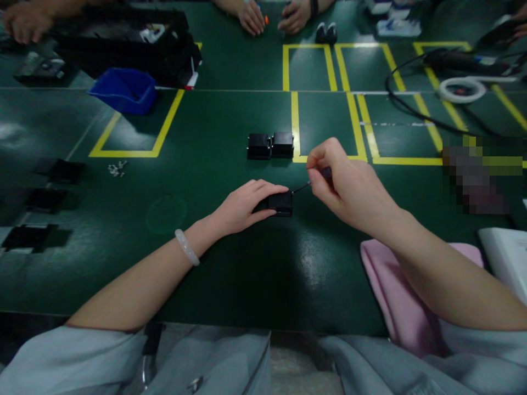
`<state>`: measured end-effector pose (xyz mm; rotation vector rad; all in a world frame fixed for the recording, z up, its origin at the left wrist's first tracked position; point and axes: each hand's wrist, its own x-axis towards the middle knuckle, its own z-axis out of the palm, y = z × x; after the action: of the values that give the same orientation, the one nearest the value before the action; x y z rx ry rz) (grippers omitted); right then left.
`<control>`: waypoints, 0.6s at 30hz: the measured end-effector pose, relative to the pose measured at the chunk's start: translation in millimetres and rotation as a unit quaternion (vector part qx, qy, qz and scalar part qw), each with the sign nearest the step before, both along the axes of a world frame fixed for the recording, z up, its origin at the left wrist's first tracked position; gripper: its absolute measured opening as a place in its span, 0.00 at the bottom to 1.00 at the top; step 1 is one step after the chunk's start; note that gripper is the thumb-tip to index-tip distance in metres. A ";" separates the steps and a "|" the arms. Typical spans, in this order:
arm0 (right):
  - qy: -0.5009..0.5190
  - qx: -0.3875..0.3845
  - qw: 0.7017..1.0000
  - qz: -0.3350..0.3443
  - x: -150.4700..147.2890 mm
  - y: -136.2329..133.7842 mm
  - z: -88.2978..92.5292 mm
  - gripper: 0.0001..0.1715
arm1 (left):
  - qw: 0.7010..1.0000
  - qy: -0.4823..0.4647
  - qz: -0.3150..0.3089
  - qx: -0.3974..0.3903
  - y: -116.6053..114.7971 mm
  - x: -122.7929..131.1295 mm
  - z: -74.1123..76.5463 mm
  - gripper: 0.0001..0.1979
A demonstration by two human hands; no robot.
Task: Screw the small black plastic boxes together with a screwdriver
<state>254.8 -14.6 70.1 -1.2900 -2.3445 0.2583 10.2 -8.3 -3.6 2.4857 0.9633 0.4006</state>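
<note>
My left hand [251, 204] lies over a small black box [281, 204] on the green table, thumb and fingers closed on its near and far sides. Pinched in my right hand [341, 184] is a screwdriver [302, 187], its thin dark shaft slanting down to the left. The tip meets the box's right side, near its far corner. Most of the handle is hidden by my fingers. Beyond my hands sit two similar black boxes, a left one [258, 147] and a right one [282, 145], side by side with small metal bits at their ends.
Small screws [118, 169] lie in a loose pile at left, near several flat black parts [45, 198]. A blue bin [123, 92] stands farther back. Pink cloth [385, 280] lies beneath my right forearm. Across the table are a person's hands [252, 17]; a black cable [405, 107] curves at right.
</note>
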 end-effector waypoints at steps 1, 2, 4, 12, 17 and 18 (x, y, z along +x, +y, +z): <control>-0.001 0.002 1.000 0.000 0.0 0.0 -0.1 0.11 | 1.000 0.001 0.001 0.000 0.1 0.0 -0.1 0.23; -0.004 0.005 1.000 0.001 0.0 -0.1 -0.1 0.10 | 1.000 0.002 0.000 0.001 0.2 -0.1 -0.4 0.24; -0.011 0.013 1.000 0.006 0.3 -0.3 -0.4 0.10 | 1.000 0.001 -0.002 0.005 0.6 -0.3 -1.2 0.24; 0.011 0.026 1.000 -0.002 0.8 0.2 -4.0 0.10 | 1.000 0.000 0.000 0.008 0.0 -0.5 -1.9 0.23; -0.005 0.026 1.000 0.004 0.5 0.0 -3.4 0.10 | 1.000 -0.003 -0.004 0.013 0.1 -0.1 -1.0 0.23; -0.011 0.023 1.000 0.005 0.6 -0.1 -3.1 0.11 | 1.000 -0.004 -0.005 0.014 0.1 -0.2 -0.8 0.23</control>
<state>255.4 -14.7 67.0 -1.2662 -2.3621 0.1931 10.0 -8.2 -4.4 2.5113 0.9481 0.4232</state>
